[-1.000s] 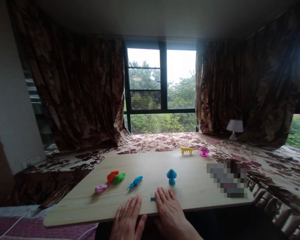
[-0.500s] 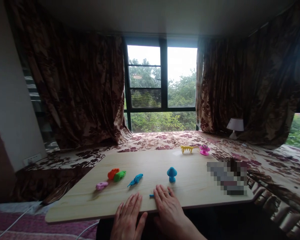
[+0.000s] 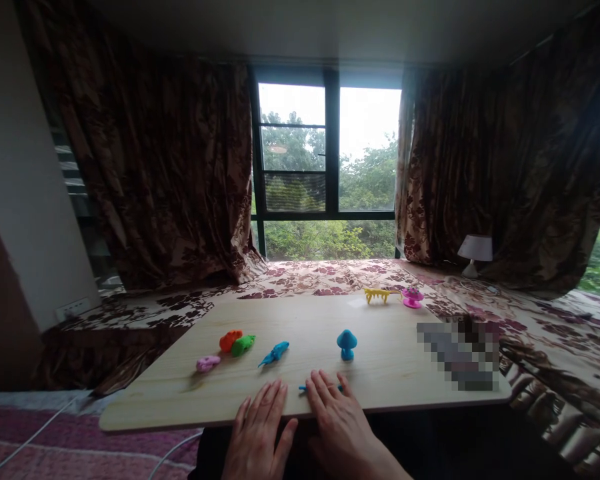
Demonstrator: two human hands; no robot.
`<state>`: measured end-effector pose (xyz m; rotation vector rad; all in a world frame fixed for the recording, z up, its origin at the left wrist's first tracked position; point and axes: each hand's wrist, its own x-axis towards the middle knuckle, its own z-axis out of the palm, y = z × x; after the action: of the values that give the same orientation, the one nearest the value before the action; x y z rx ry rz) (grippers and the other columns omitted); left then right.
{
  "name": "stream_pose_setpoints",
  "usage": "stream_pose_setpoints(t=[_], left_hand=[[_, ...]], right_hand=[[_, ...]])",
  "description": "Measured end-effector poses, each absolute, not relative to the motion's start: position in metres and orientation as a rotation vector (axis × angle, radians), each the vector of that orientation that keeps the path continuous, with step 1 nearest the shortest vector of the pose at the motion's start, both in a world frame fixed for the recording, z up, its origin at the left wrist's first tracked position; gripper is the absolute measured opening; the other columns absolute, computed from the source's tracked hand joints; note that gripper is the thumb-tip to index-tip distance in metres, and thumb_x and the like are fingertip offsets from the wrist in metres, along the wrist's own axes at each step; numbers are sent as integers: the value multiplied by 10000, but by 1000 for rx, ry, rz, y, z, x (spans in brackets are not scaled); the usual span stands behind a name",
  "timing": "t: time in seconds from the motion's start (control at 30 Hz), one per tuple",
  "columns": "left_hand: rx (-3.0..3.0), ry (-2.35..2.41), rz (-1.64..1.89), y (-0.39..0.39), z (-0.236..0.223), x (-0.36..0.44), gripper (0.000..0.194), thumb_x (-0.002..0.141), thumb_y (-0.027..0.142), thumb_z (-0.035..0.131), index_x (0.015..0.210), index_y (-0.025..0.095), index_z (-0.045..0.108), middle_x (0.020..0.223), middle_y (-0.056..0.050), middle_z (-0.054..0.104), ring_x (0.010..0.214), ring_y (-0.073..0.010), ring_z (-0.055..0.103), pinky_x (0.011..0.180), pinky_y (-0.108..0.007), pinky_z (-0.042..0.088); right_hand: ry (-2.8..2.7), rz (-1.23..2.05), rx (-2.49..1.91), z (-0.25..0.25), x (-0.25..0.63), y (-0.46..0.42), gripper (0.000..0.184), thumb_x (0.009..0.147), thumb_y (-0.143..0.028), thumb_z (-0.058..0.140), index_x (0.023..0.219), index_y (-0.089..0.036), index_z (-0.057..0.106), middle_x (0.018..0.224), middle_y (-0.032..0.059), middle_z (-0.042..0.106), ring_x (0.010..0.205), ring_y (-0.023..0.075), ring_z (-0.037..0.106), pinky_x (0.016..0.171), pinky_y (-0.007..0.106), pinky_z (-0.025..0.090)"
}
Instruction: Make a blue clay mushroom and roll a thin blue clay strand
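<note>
My right hand (image 3: 337, 413) lies flat over a thin blue clay strand (image 3: 303, 389), fingers stretched out; the strand's ends show on either side and its middle is hidden. My left hand (image 3: 260, 427) rests flat at the near edge of the wooden board (image 3: 300, 320), its thumb apart and nothing in it. Just beyond my right hand stands a blue clay mushroom (image 3: 347, 343). Left of it lie a blue clay lump (image 3: 274, 354) with a pointed end, a green lump (image 3: 243, 345), an orange lump (image 3: 230, 340) and a pink lump (image 3: 208, 363).
At the board's far edge stand a yellow many-legged clay figure (image 3: 377, 295) and a pink clay piece (image 3: 413, 297) on a foot. A pixelated patch (image 3: 460, 357) covers something at the right. Behind are a flowered cloth, a small lamp (image 3: 475, 249), curtains and a window.
My right hand has slid slightly forward over the blue strand, and more of the strand shows beside the fingers. My left hand keeps its place. The view has shifted a little.
</note>
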<state>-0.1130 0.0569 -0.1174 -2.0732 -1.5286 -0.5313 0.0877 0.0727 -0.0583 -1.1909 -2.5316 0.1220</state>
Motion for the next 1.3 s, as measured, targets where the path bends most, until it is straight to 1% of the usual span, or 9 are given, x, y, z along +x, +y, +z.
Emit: stream_pose_setpoints(t=[0.17,0.27,0.4,0.6,0.83,0.9,1.0,1.13,1.3], left_hand=[[-2101,-1602,-539,52,-112,-107,504,909,390,344,1391,247,307,1444,-9,390,1323,-202,338,1064,-437,240],[-2103,-1602,-547,51,-112,-108,501,909,381,346,1389,244,313,1436,-19,406,1318,-203,347,1061,-437,246],[-2104,-1575,-546,52,-114,-111,507,909,378,352,1396,251,292,1438,-12,399,1311,-205,359,1050,-440,262],[-2128,-1606,-555,51,-110,-107,499,906,389,356,1381,237,330,1436,-18,405,1317,-213,348,1065,-449,237],[-2118,-1587,-565,53,-112,-109,509,907,373,362,1396,250,294,1442,-15,396,1317,-205,347,1062,-434,232],[-2117,-1580,-560,53,-113,-109,511,907,376,359,1398,253,290,1443,-10,394,1320,-203,342,1063,-428,229],[-2127,-1595,-544,53,-113,-108,512,908,388,349,1398,249,291,1447,-10,387,1328,-204,327,1069,-431,221],[-2115,-1624,-536,52,-112,-107,502,912,391,333,1390,240,310,1443,-10,394,1327,-208,330,1068,-452,233],[-2127,-1612,-516,52,-112,-110,521,909,406,336,1396,226,295,1444,-26,389,1326,-207,335,1055,-463,283]], right_hand=[[-2593,151,-1101,-64,94,50,754,830,-471,510,1437,-129,220,1497,145,205,1380,286,174,1116,486,106],[-2564,104,-1158,-59,89,62,745,821,-433,531,1432,-130,232,1493,143,231,1377,278,190,1118,470,113],[-2541,84,-1194,-55,81,79,681,831,-410,521,1407,-120,301,1467,171,293,1355,310,245,1101,500,137],[-2551,105,-1125,-64,87,58,712,823,-378,545,1435,-212,221,1506,113,215,1378,282,185,1110,487,119],[-2542,114,-1151,-54,81,82,663,811,-331,520,1402,-115,311,1467,152,305,1350,301,261,1098,486,165],[-2557,117,-1127,-54,84,77,658,826,-336,500,1411,-119,292,1476,142,286,1358,287,247,1103,465,173],[-2595,132,-1069,-59,90,61,687,835,-341,492,1434,-137,227,1503,117,212,1381,258,185,1121,443,129],[-2626,191,-1071,-58,89,62,741,789,-296,520,1437,-119,209,1510,122,185,1386,260,162,1123,457,93],[-2618,210,-1105,-49,99,78,854,680,-276,570,1436,-113,208,1493,127,246,1369,259,225,1116,446,157]])
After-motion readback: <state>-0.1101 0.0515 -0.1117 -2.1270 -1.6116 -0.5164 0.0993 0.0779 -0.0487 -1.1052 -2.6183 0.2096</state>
